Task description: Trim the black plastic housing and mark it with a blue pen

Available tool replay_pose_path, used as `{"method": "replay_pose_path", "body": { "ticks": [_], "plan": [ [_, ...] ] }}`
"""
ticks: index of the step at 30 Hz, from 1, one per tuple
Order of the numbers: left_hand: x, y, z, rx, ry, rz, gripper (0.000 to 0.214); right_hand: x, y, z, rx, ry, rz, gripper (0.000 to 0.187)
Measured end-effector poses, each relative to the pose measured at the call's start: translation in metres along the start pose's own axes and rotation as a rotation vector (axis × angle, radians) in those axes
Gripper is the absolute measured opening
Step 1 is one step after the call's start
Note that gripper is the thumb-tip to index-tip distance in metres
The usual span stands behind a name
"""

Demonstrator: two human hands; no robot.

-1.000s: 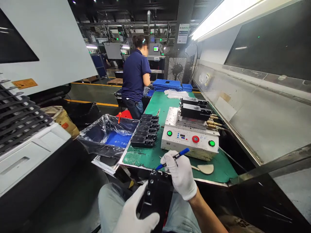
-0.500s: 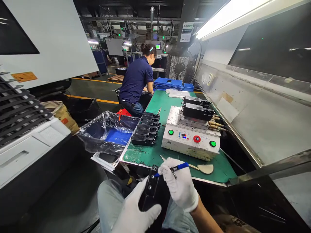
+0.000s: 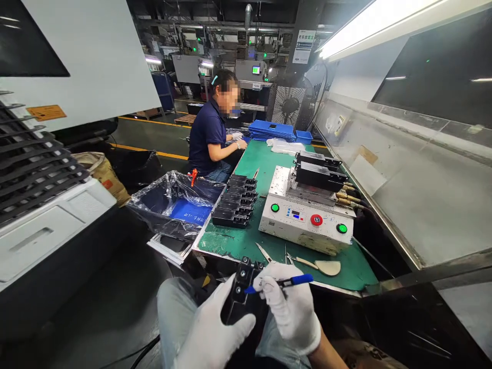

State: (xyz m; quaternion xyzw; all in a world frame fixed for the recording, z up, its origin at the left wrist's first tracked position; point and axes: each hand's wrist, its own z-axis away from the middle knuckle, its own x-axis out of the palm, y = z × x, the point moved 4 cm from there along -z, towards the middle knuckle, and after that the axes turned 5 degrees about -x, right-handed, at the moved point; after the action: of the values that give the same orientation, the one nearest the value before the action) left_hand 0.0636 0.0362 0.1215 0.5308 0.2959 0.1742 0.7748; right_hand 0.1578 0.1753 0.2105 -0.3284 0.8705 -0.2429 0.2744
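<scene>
My left hand (image 3: 215, 328), in a white glove, grips a black plastic housing (image 3: 248, 302) above my lap. Two round metal inserts or screws show near the housing's upper end. In my gloved right hand (image 3: 288, 302) is a blue marker pen (image 3: 302, 279), pinched between thumb and fingers. Its blue tip points left, at or very near the lower metal insert; whether it touches I cannot tell. The lower part of the housing is hidden by my left hand. Ahead, a row of similar black housings (image 3: 234, 202) lies on the green-topped table (image 3: 219, 243).
A white machine with green and red buttons (image 3: 307, 218) carries two black housings. Near the table's front edge lie a pair of pliers (image 3: 303, 260), a blade (image 3: 263, 252) and a beige pad (image 3: 328, 267). Left stands a plastic-lined bin (image 3: 172, 205); a co-worker (image 3: 209, 128) sits beyond it.
The marker's tip has moved down from the upper metal insert to the lower one. The co-worker has straightened and turned, with hands now at the table's edge. My view has shifted slightly.
</scene>
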Motion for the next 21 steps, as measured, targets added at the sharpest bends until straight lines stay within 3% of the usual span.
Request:
{"method": "replay_pose_path", "body": {
  "ticks": [5,9,12,15,18,21],
  "plan": [
    [0.001,0.004,0.002,-0.022,0.037,0.004,0.074,0.005,-0.009,-0.008,-0.115,-0.020,0.159,0.022],
    [0.000,0.003,0.002,-0.027,0.043,-0.014,0.071,0.007,-0.003,-0.005,-0.108,-0.025,0.231,0.022],
    [-0.001,0.002,-0.001,-0.015,0.026,0.004,0.069,0.007,0.011,0.004,-0.079,-0.049,0.165,0.019],
    [-0.004,0.008,-0.008,0.049,0.032,0.085,0.065,0.003,0.033,0.018,0.059,-0.053,-0.001,0.018],
    [-0.004,0.018,-0.018,0.093,-0.029,0.220,0.061,-0.009,0.049,0.033,0.237,0.094,-0.112,0.023],
    [-0.006,0.024,-0.026,0.052,-0.070,0.351,0.060,-0.024,0.051,0.045,0.301,0.262,-0.163,0.025]
  ]
}}
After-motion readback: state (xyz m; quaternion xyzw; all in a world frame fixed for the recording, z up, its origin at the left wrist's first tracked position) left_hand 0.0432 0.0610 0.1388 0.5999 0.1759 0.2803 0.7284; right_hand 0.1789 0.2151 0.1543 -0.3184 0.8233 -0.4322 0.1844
